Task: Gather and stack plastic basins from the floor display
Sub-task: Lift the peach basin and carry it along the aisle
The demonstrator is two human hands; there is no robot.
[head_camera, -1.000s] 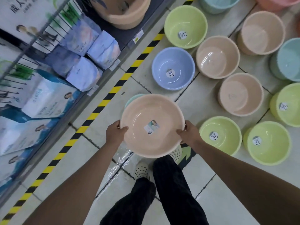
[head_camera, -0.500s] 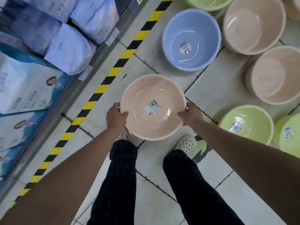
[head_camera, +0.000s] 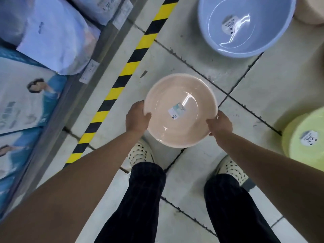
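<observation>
legs: your dark trousers (head_camera: 140, 199) and pale perforated shoes (head_camera: 139, 152) stand on grey floor tiles (head_camera: 189, 199), feet apart.
arms: both of your bare forearms reach forward and down, one from each lower corner.
left hand (head_camera: 137, 118): grips the left rim of the peach basin (head_camera: 180, 95), thumb hooked over the edge and fingers out of sight beneath it.
right hand (head_camera: 220, 124): grips the opposite rim the same way, thumb on top.
peach basin: upright, mouth up, held between your hands just ahead of your shoes; a small sticker (head_camera: 177, 111) sits on its glossy bottom. whether it touches the tiles cannot be told.
hazard tape (head_camera: 122, 81): a yellow-and-black stripe runs diagonally along the floor to the left of the basin.
green basin (head_camera: 305, 137): on the floor at the right edge, partly cut off, with a panda label inside.
blue basin (head_camera: 245, 25): further ahead at the upper right, mouth up, labelled.
shelf (head_camera: 84, 79): beyond the tape on the left, holding pale wrapped packs (head_camera: 56, 41).
</observation>
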